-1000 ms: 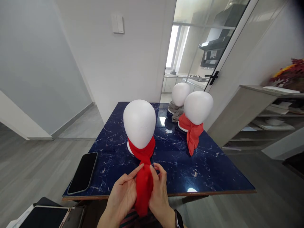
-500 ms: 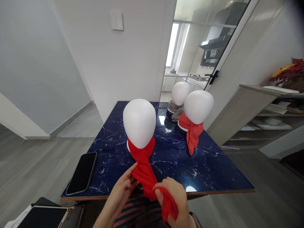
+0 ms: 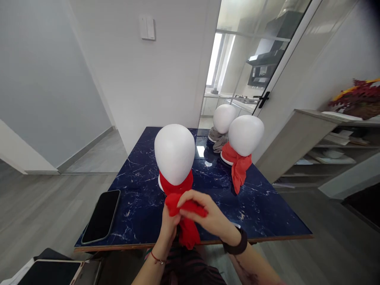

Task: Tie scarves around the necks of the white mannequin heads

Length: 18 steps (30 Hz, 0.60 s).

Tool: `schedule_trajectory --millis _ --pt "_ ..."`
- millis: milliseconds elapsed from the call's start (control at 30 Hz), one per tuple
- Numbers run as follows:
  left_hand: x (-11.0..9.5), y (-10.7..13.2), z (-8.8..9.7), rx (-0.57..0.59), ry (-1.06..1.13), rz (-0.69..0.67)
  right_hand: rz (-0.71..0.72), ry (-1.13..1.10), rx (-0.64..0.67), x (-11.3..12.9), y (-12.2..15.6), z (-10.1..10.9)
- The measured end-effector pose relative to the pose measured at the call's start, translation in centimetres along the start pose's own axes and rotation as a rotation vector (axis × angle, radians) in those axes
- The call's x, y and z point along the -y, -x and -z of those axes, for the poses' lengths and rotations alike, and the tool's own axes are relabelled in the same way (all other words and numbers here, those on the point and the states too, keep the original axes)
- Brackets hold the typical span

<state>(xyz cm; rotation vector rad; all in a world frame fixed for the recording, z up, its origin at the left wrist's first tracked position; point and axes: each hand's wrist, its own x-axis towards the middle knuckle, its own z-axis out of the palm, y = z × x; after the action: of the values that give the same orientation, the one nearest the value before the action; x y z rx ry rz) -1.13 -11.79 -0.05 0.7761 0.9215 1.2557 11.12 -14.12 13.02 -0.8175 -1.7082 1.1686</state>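
Note:
A bright red scarf [image 3: 190, 233] is wrapped round the neck of a white mannequin head [image 3: 174, 152] near the front of the table. My right hand [image 3: 204, 211] pinches a bunched end of the scarf just below the head's chin. Close against it, my left hand [image 3: 170, 221] grips the scarf too, its fingers partly hidden by the cloth. The scarf's other end hangs down over the table's front edge.
To the right stand a mannequin head [image 3: 246, 134] with a coral scarf [image 3: 240, 168] and another head [image 3: 224, 118] with a grey-brown scarf [image 3: 219, 138]. A phone [image 3: 101, 215] lies at the left of the dark blue marbled table [image 3: 267, 213]. A tablet [image 3: 50, 272] is at lower left.
My right hand has moved up and left with the scarf end, to just below the chin. My left hand has shifted slightly right, and both hands now meet at the scarf.

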Motion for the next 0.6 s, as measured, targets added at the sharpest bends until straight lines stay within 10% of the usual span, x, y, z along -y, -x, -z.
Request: schedule_trajectory --millis 100,267,600 --pt "-0.2 -0.4 -0.2 -0.081 0.112 0.113 0.012 0.155 -0.224 -4.4 -0.8 1.5" --pt "-0.6 -0.1 0.0 -0.083 0.196 0.18 0.086 0.552 -0.08 -10.1 -1.6 1.4" --pt "-1.0 0.1 0.4 0.002 0.149 0.036 0.078 0.968 0.013 -9.9 -2.8 2.0"
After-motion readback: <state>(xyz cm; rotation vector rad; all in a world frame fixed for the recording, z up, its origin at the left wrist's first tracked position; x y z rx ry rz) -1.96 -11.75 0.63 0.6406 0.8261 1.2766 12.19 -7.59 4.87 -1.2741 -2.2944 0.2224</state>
